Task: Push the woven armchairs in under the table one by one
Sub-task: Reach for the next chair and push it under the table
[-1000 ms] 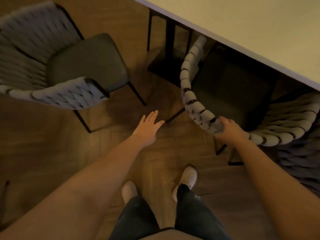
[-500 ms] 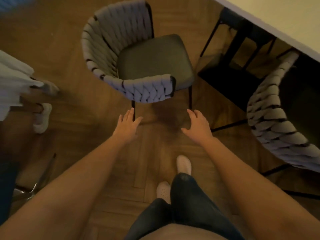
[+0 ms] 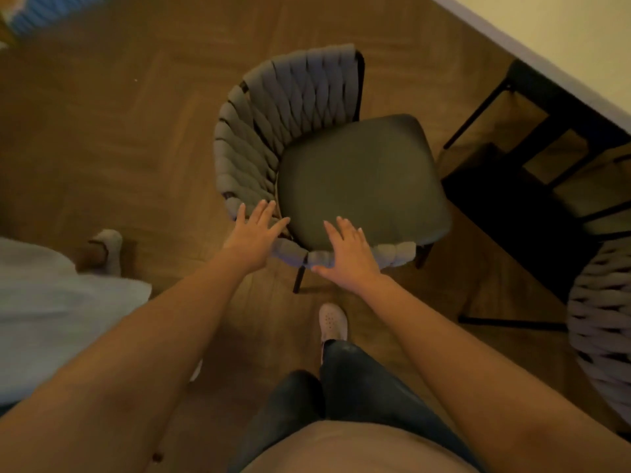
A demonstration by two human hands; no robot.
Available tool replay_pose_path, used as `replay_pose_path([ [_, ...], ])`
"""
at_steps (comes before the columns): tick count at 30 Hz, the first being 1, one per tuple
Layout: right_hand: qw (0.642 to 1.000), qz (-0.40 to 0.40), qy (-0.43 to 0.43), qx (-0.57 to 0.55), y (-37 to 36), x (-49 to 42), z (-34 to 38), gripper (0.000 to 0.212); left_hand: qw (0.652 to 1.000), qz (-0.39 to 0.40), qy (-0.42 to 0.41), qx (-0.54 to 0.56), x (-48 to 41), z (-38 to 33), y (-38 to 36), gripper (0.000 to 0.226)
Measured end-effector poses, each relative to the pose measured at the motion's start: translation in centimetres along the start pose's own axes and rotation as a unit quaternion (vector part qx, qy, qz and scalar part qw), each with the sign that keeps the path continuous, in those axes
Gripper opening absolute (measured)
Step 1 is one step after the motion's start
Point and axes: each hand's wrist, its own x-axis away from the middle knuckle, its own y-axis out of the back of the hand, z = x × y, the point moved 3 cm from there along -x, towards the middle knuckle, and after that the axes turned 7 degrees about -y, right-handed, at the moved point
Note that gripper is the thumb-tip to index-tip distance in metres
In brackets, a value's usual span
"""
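Note:
A grey woven armchair (image 3: 273, 124) with a dark seat cushion stands out on the wooden floor, left of the pale table (image 3: 560, 39). My left hand (image 3: 254, 233) reaches over the near woven armrest with straight fingers. My right hand (image 3: 348, 254) lies over the same armrest, fingers spread, thumb at the rim's near side. Whether either palm presses the weave is hard to tell. A second woven armchair (image 3: 601, 326) sits at the right edge, close to the table.
The table's black metal legs and base (image 3: 512, 186) stand between the two chairs. Another person in pale clothing (image 3: 51, 302) with a light shoe is at the left. My own legs and shoe (image 3: 333, 322) are below the chair.
My right hand let go of the right-hand armchair and I turned left. Both hands moved forward from above the floor to the near armrest of the other chair.

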Motion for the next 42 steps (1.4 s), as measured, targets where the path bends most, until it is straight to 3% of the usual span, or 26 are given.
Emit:
replay_pose_path([
  [5,0.991,0.115,-0.026,-0.067,-0.3,-4.0,2.2,0.105,0.987,0.11,-0.06,-0.099,-4.6,5.6,0.0,0.09],
  [12,0.951,0.201,-0.125,-0.2,-1.8,-8.8,5.5,0.11,0.935,0.229,-0.186,-0.196,-11.3,13.1,-0.5,0.084],
  [20,0.884,0.172,-0.246,-0.358,-4.6,-14.5,14.6,0.109,0.863,0.175,-0.399,-0.254,-16.9,18.7,0.6,0.077],
  [23,0.912,0.143,-0.264,-0.278,-5.1,-16.3,18.7,0.095,0.85,0.133,-0.426,-0.279,-18.4,20.9,1.4,0.068],
  [27,0.921,0.064,-0.344,-0.174,-5.3,-16.8,19.8,0.062,0.843,0.062,-0.435,-0.309,-20.8,23.1,1.9,0.057],
  [33,0.92,0.028,-0.362,-0.148,-5.8,-16.3,19.2,0.061,0.82,0.044,-0.479,-0.31,-22.0,22.9,1.9,0.048],
  [37,0.912,0.014,-0.387,-0.138,-5.0,-14.9,16.6,0.058,0.826,0.031,-0.491,-0.274,-21.9,20.4,2.6,0.041],
  [42,0.896,0.013,-0.43,-0.114,-4.1,-12.9,11.2,0.036,0.83,0.009,-0.501,-0.246,-21.7,15.3,4.4,0.04],
])
